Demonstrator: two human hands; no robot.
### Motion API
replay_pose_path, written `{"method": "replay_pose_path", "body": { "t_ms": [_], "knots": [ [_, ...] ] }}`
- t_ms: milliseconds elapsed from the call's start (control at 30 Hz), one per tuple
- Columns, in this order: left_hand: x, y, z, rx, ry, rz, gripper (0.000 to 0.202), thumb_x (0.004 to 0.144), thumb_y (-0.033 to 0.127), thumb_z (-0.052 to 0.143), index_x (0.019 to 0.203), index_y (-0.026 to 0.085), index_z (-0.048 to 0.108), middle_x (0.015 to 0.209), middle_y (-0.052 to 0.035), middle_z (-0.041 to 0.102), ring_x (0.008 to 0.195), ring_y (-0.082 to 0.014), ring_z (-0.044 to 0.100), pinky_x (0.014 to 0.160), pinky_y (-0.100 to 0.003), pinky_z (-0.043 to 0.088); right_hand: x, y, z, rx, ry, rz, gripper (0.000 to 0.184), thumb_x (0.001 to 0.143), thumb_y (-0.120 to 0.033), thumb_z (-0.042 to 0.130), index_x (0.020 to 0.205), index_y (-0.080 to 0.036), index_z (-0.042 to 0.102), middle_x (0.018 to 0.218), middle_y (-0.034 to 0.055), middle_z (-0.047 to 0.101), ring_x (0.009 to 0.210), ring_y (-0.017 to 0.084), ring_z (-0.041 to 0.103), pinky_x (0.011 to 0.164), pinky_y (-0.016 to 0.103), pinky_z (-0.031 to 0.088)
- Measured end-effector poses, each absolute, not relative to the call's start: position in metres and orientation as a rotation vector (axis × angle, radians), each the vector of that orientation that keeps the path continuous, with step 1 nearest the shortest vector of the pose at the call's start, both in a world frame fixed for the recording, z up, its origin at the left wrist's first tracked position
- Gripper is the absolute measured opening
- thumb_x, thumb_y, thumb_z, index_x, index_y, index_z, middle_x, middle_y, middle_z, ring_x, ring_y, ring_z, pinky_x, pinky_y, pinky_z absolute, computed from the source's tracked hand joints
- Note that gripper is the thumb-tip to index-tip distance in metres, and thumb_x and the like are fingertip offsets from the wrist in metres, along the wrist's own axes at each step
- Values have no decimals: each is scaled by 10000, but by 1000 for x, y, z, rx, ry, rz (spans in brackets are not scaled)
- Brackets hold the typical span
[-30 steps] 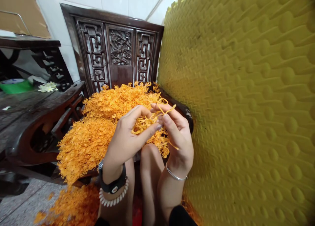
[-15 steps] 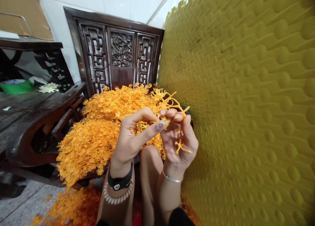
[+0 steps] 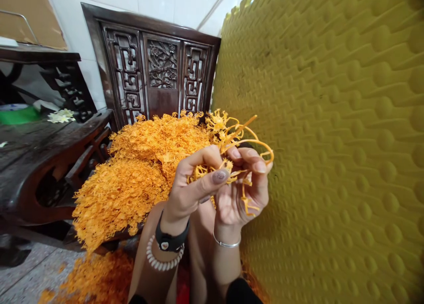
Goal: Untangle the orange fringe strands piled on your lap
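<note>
My left hand [image 3: 190, 187], with a black band and a pale coil bracelet at the wrist, is closed in a pinch on orange plastic flower pieces [image 3: 228, 166]. Thin branched bits also poke out behind its thumb. Facing it, my right hand [image 3: 245, 191], wearing a silver bangle, has its fingers curled round an orange plastic stem [image 3: 266, 146] that bends in a loop past the fingertips. A short forked end hangs over the right palm. Above the fingers shows a spidery orange flower head [image 3: 218, 121]. How the held pieces join is partly hidden by the fingers.
A large heap of orange plastic pieces [image 3: 132, 185] lies on a carved dark wood chair [image 3: 164, 101], and more lie on the floor. A yellow foam mat [image 3: 324, 140] stands upright at the right. Left is a dark table [image 3: 20, 163] with a green bowl [image 3: 20, 115].
Both hands remain close together; the left has shifted slightly right. The orange stem now arches farther out to the right beyond my right fingertips, and the flower head shows higher.
</note>
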State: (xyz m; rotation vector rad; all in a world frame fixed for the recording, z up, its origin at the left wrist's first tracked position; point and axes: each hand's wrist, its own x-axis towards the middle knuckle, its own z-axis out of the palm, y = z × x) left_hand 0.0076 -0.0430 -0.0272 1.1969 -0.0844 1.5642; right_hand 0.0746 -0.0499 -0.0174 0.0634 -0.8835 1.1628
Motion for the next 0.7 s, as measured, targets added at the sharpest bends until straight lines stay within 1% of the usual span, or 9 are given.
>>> {"method": "replay_pose_path", "body": {
  "t_ms": [100,267,400,467,600,700],
  "knots": [
    [5,-42,-27,1178,-101,1554,182,797,282,566,675,172,485,592,35,310,381,-1,204,305,-164,122,72,-51,-17,97,-873,1208,183,840,-285,505,710,-242,627,830,-92,669,856,12,602,743,108,484],
    [2,-40,-28,1152,-82,1552,191,800,297,564,674,174,488,574,40,312,355,13,182,280,-144,110,70,-52,-16,93,-819,1287,177,838,-283,512,707,-243,625,820,-92,670,845,16,603,773,128,495],
    [0,-41,-27,1149,-38,1551,212,784,316,585,654,173,499,579,39,326,343,21,186,271,-142,105,68,-53,-17,97,-807,1311,155,831,-280,520,720,-243,622,816,-93,669,837,21,603,730,136,504],
    [-1,-42,-27,1142,-30,1553,224,781,322,589,643,171,496,568,42,318,334,24,182,268,-144,108,66,-54,-17,83,-797,1324,132,819,-280,534,723,-246,618,812,-91,667,834,33,603,739,163,507],
    [-4,-39,-27,1089,12,1551,231,758,343,614,643,183,494,547,53,350,310,24,151,252,-156,121,66,-51,-16,107,-738,1394,91,798,-257,561,722,-249,610,801,-88,671,832,62,604,862,256,475],
    [-15,-33,-26,904,-252,1596,267,797,396,551,649,186,478,526,77,372,264,35,103,215,-139,142,76,-46,-12,257,-610,1368,94,808,-230,547,746,-266,608,808,-109,681,829,73,606,907,329,444]
  ]
}}
